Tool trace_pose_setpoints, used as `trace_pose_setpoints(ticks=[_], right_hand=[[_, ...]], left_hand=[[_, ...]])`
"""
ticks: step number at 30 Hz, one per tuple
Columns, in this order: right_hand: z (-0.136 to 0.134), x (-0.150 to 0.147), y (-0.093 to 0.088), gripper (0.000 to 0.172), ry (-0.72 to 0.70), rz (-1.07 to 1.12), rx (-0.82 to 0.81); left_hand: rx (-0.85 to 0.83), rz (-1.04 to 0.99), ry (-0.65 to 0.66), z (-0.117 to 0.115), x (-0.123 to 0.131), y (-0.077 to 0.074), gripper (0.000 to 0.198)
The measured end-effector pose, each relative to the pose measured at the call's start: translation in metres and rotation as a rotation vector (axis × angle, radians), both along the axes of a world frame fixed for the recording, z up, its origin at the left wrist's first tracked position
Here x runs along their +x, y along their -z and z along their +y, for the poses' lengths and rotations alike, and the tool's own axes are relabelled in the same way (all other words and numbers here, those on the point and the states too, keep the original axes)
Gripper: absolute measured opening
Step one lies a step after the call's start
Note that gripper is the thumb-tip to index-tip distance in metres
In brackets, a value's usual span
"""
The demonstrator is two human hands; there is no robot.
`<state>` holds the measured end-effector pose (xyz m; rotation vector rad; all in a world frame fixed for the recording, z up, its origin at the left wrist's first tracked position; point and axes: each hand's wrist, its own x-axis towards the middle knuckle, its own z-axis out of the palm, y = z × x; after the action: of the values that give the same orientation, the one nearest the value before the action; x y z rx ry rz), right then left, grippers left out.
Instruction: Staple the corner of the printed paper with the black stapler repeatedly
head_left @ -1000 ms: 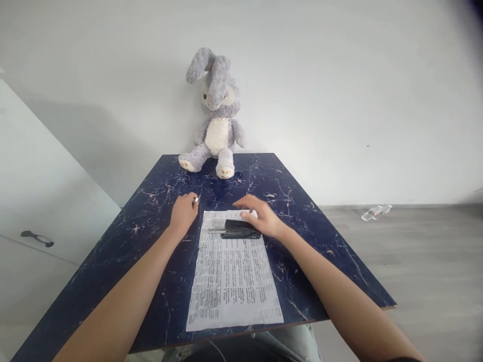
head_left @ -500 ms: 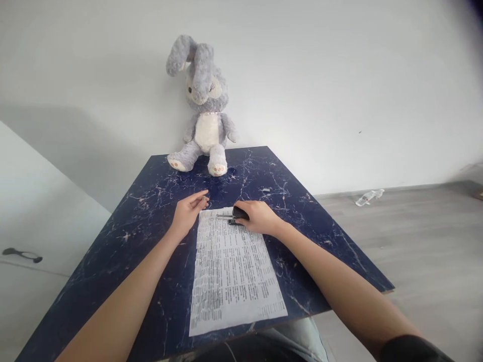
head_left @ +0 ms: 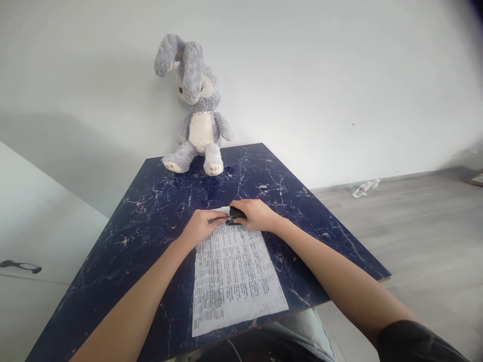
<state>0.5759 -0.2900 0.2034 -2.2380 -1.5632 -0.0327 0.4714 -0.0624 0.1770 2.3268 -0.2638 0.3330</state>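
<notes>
A black stapler (head_left: 237, 213) lies over the top of a printed sheet of paper (head_left: 236, 271), its metal rail sticking out to the left. My right hand (head_left: 260, 215) is closed around the stapler's body from the right. At the other end, my left hand (head_left: 200, 225) has its thumb and fingers closed about the thin metal rail. Whether a small piece also sits between those fingertips cannot be made out. The paper lies flat on the dark blue marbled table (head_left: 173, 201), covered in dense print.
A grey plush rabbit (head_left: 200, 128) sits at the table's back edge against the wall. A small pale strip (head_left: 263, 186) lies on the table beyond my right hand. On the floor to the right is a clear plastic bottle (head_left: 366, 188). A cabinet handle (head_left: 20, 265) shows at left.
My left hand has moved right, from beside the paper's top left corner to the stapler's rail. A small pale piece at its fingertips no longer shows. My right hand keeps its hold.
</notes>
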Motion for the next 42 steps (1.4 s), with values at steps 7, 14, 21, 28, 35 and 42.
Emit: trace_pose_setpoints(ticks=[7, 14, 21, 28, 35, 42], right_hand=[[0.000, 0.000, 0.000, 0.023, -0.002, 0.009, 0.014], [-0.001, 0.001, -0.002, 0.022, -0.012, 0.025, 0.012], [-0.006, 0.008, -0.003, 0.022, -0.129, 0.097, 0.058], [0.005, -0.012, 0.000, 0.015, -0.316, 0.142, 0.177], [0.010, -0.015, -0.006, 0.034, -0.269, 0.113, 0.093], [0.005, -0.017, -0.012, 0.053, -0.277, 0.189, -0.024]], left_hand=[[0.021, -0.006, 0.013, -0.002, 0.002, -0.001, 0.020], [0.068, 0.004, 0.200, 0.015, 0.003, 0.004, 0.028], [-0.136, 0.185, 0.132, 0.027, -0.004, -0.005, 0.036], [-0.092, 0.087, 0.072, -0.008, -0.004, -0.010, 0.018], [-0.138, 0.005, 0.052, 0.012, 0.002, -0.007, 0.028], [-0.140, -0.061, -0.177, 0.022, 0.007, -0.003, 0.033]])
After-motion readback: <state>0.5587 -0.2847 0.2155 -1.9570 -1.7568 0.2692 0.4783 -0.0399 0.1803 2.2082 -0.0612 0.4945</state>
